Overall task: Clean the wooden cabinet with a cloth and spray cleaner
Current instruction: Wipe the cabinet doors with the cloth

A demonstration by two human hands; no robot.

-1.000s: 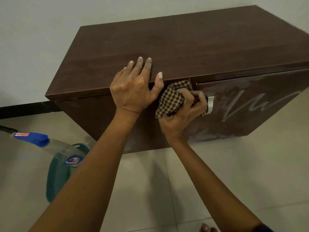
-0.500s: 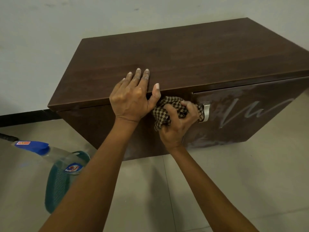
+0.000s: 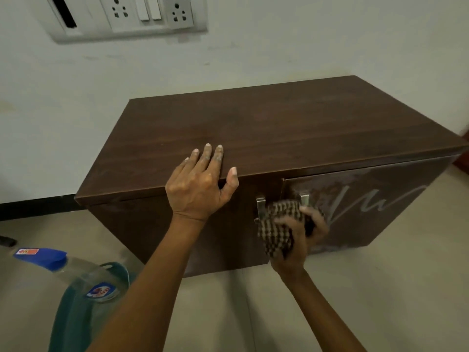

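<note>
Left hand (image 3: 200, 189) flat on front edge of dark wooden cabinet (image 3: 279, 128) top, fingers spread. Right hand (image 3: 302, 235) grips bunched checkered cloth (image 3: 278, 229) against cabinet front, between two metal handles (image 3: 260, 207). Right door (image 3: 380, 199) shows pale streaks. Spray bottle (image 3: 76, 273), blue cap, on tiled floor (image 3: 380, 288) lower left. Socket panel (image 3: 127, 16) on wall.

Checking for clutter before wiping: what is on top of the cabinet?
Only the left hand, fingers flat on the cabinet top near its front edge. The patch under the fingers is hidden.
</note>
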